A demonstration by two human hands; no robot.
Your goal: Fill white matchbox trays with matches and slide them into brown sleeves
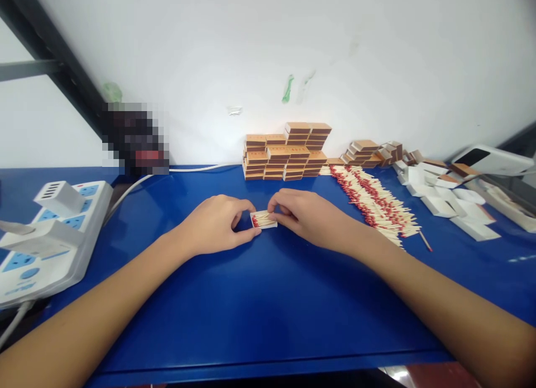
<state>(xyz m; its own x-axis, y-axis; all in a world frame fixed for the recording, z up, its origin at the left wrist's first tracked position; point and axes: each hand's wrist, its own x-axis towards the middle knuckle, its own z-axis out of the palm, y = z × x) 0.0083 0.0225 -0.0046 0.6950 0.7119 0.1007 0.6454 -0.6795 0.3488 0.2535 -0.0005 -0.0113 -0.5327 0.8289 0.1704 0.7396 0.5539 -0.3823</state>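
Observation:
A small white matchbox tray (263, 224) lies on the blue table, with matches (262, 218) in it, their red heads toward the left. My left hand (218, 223) grips the tray's left end between thumb and fingers. At the right end, my right hand (304, 215) has its thumb and fingertips pinched over the pale ends of the matches. Right of my right hand spreads a long pile of loose matches (372, 204). Behind my hands stand stacked brown matchboxes (288, 156) against the wall.
White empty trays (439, 201) and brown sleeves (391, 152) lie at the right, near a white device (496, 158). A single match (426, 241) lies beside the pile. On the left is a white power strip (79, 254) with plugs and a cable.

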